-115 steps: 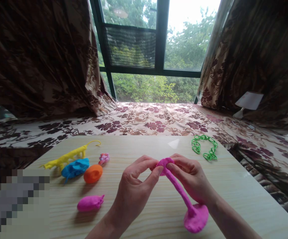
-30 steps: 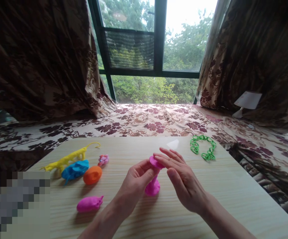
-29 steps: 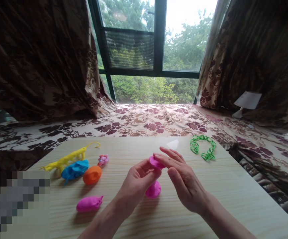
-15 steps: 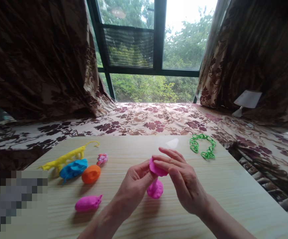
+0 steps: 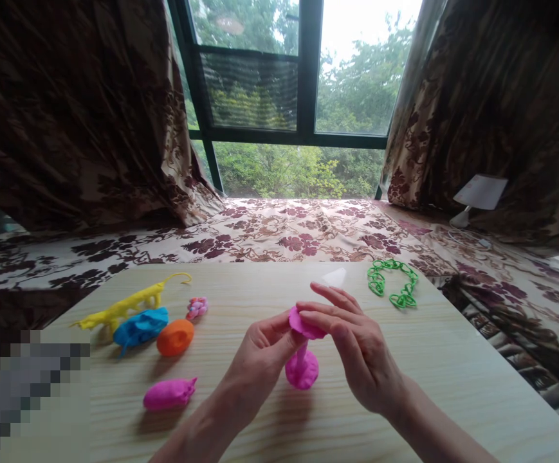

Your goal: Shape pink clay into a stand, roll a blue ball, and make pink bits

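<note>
A pink modelling-clay stand [image 5: 302, 371], made of a thin stem between two flat discs, is in front of me over the table. Just under its upper disc, my left hand [image 5: 264, 357] pinches the piece between thumb and fingers. My right hand [image 5: 363, 354] has its fingers stretched out, the tips lying on top of that upper disc. Part of the stem and the disc's edge are hidden by the fingers. Whether the lower disc touches the tabletop I cannot tell.
On the left of the wooden table [image 5: 240, 424] lie a yellow animal figure [image 5: 125, 306], a blue lump [image 5: 140, 326], an orange rounded piece [image 5: 175, 337], a small multicoloured piece [image 5: 197, 307] and a pink roll [image 5: 170, 393]. A green chain [image 5: 407, 283] rests at the far right.
The lower disc of the clay stand has tipped slightly, so more of its face shows. Both hands stay in nearly the same place.
</note>
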`<state>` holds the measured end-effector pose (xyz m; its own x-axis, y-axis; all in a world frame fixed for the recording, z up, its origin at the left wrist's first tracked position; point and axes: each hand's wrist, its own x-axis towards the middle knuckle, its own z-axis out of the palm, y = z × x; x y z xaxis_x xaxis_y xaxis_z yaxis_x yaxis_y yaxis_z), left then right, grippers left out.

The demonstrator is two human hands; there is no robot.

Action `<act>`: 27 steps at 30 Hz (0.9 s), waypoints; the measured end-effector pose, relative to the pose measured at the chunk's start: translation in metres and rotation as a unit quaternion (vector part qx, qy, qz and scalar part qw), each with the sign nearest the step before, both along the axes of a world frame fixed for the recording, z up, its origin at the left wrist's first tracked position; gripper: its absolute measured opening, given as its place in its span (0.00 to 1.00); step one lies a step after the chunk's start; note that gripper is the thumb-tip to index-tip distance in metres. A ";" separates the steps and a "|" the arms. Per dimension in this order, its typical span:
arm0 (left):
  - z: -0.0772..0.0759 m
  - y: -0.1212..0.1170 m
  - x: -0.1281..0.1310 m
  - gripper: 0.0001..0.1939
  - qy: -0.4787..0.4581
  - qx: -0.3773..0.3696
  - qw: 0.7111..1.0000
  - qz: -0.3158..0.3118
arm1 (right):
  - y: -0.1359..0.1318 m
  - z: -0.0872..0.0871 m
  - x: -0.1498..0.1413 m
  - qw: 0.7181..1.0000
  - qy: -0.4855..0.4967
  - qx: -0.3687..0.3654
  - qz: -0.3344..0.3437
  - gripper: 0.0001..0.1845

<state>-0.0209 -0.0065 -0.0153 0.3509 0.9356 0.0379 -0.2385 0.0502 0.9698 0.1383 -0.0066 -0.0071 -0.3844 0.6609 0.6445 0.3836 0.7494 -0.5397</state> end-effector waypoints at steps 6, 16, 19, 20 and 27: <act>-0.001 0.003 -0.003 0.15 -0.003 0.008 1.000 0.007 | 0.001 -0.001 0.000 0.999 0.030 -0.035 0.028 0.18; 0.005 0.008 -0.008 0.10 -0.110 -0.051 0.993 0.010 | 0.014 -0.004 0.008 0.962 0.173 -0.202 -0.054 0.12; 0.001 0.011 -0.011 0.12 -0.109 -0.058 0.992 0.036 | 0.007 -0.003 0.001 0.957 0.154 -0.243 -0.023 0.10; 0.000 0.011 -0.011 0.13 -0.111 -0.061 0.991 0.039 | 0.005 -0.003 -0.002 0.954 0.152 -0.259 -0.012 0.10; 0.000 0.009 -0.007 0.13 -0.139 -0.066 0.988 0.031 | 0.000 -0.010 -0.012 0.940 0.164 -0.300 0.003 0.08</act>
<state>-0.0278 0.0021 -0.0148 0.2868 0.9580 0.0007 -0.5005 0.1492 0.8528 0.1264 -0.0066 -0.0172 -0.2353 0.9417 0.2403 0.1189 0.2733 -0.9546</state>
